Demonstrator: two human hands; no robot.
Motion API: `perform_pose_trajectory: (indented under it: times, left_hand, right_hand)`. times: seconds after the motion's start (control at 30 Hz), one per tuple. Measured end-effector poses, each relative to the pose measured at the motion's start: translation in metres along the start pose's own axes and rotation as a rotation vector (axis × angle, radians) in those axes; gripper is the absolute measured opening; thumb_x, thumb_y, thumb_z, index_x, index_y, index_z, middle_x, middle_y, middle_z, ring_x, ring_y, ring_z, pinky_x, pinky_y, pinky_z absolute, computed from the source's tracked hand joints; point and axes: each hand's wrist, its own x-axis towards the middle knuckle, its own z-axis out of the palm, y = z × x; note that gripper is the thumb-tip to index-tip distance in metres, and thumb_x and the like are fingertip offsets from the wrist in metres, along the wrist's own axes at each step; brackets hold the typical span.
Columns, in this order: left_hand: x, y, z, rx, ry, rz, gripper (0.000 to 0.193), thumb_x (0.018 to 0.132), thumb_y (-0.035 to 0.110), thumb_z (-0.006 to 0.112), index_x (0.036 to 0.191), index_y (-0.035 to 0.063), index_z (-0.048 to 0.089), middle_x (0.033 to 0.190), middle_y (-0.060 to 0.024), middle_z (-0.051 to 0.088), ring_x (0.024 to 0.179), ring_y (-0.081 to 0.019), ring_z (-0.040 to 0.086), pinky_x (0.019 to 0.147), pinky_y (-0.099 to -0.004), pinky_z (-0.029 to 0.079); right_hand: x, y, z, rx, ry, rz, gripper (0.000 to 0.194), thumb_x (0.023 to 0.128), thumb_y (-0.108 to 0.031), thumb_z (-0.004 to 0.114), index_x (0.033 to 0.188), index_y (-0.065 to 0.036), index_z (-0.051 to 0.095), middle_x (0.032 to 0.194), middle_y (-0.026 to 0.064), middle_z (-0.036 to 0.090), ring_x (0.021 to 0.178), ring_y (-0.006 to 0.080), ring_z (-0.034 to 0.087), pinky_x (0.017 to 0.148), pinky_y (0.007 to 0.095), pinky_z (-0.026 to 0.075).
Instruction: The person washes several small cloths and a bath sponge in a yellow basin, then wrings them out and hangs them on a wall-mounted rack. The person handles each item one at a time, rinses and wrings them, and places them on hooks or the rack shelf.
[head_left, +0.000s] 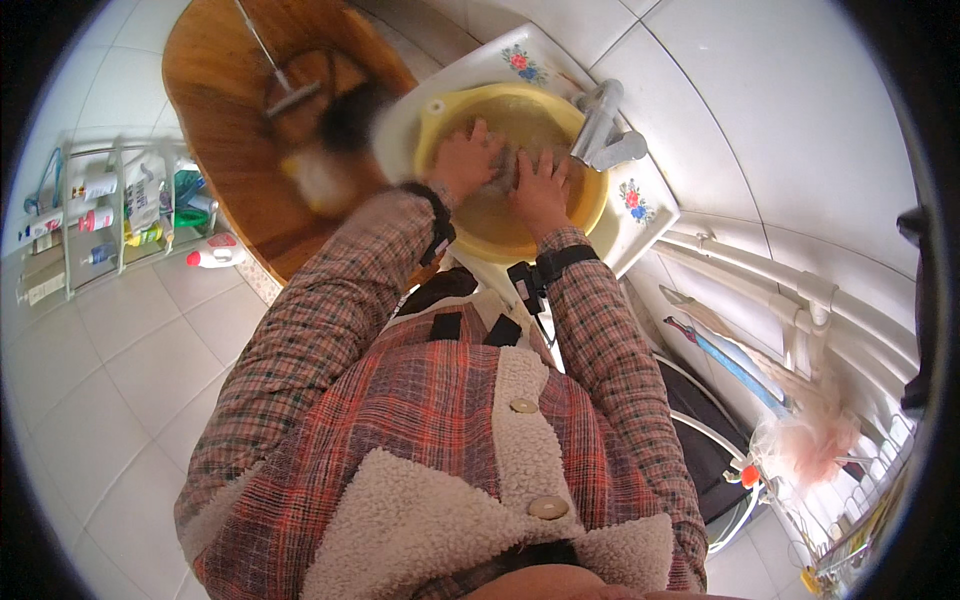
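A yellow plastic basin (491, 251) sits in a white ceramic sink (536, 45) decorated with flowers. Both my hands reach into the basin, where the contents look murky and brownish. My left hand (466, 159) is at the left side of the basin, its fingers spread. My right hand (541, 191) lies just right of it with fingers apart, below the spout of the metal faucet (600, 131). A greyish wet mass (504, 180), perhaps cloth, shows between the hands. Whether my fingers grip it is hidden.
At left stands a wooden tub (202, 150), blurred items inside. A shelf rack (120, 202) holds several bottles; a white bottle with a red cap (214, 253) is on the tiled floor. White pipes (817, 292), a bath puff (810, 442) and a wire rack (862, 495) are at right.
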Motion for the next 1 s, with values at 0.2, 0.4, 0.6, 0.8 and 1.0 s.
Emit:
perform_pose_trajectory:
  times: [0.2,0.4,0.6,0.8,1.0]
  left_hand:
    - [0.018,-0.013,0.040,-0.247,-0.040,-0.002,0.054,0.081,0.028,0.068,0.130,0.0105,0.057,0.130,-0.0249,0.054,0.114,-0.0403,0.056,0.095,-0.0522,0.047]
    - [0.011,0.002,0.006,-1.087,-0.040,-0.281,0.048,0.085,0.031,0.068,0.126,0.0071,0.059,0.122,-0.0227,0.061,0.107,-0.0365,0.062,0.093,-0.0447,0.049]
    - [-0.021,0.051,-0.071,-1.077,0.171,-0.028,0.042,0.084,0.040,0.067,0.108,0.0049,0.063,0.099,-0.0200,0.065,0.088,-0.0364,0.064,0.077,-0.0442,0.050]
    - [-0.028,0.066,-0.069,-1.100,0.320,0.083,0.030,0.087,0.035,0.063,0.095,0.0055,0.064,0.094,-0.0188,0.062,0.087,-0.0373,0.061,0.077,-0.0435,0.048]
    - [-0.008,0.034,-0.031,-0.823,0.298,0.040,0.032,0.089,0.036,0.056,0.090,0.0053,0.065,0.087,-0.0180,0.062,0.086,-0.0364,0.061,0.074,-0.0460,0.049]
  right_hand:
    - [0.023,0.022,0.031,0.155,0.202,-0.008,0.050,0.093,-0.034,0.053,0.137,-0.012,0.049,0.136,0.0238,0.047,0.127,0.0465,0.044,0.104,0.0592,0.035]
    - [0.038,0.019,0.030,1.702,-0.067,0.216,0.050,0.100,-0.043,0.044,0.133,-0.007,0.050,0.129,0.0156,0.056,0.120,0.0343,0.054,0.104,0.0471,0.042]
    - [0.018,0.005,-0.013,2.102,-0.290,0.402,0.053,0.102,-0.052,0.035,0.133,-0.012,0.051,0.134,0.0078,0.055,0.123,0.0281,0.053,0.104,0.0421,0.044]
    - [-0.016,-0.002,-0.021,1.899,-0.255,0.280,0.053,0.101,-0.052,0.039,0.138,-0.015,0.045,0.135,0.0057,0.054,0.121,0.0251,0.055,0.101,0.0408,0.048]
    - [-0.011,-0.008,-0.016,1.909,-0.206,0.344,0.047,0.099,-0.038,0.051,0.136,-0.011,0.047,0.131,0.0064,0.055,0.118,0.0250,0.057,0.094,0.0418,0.051]
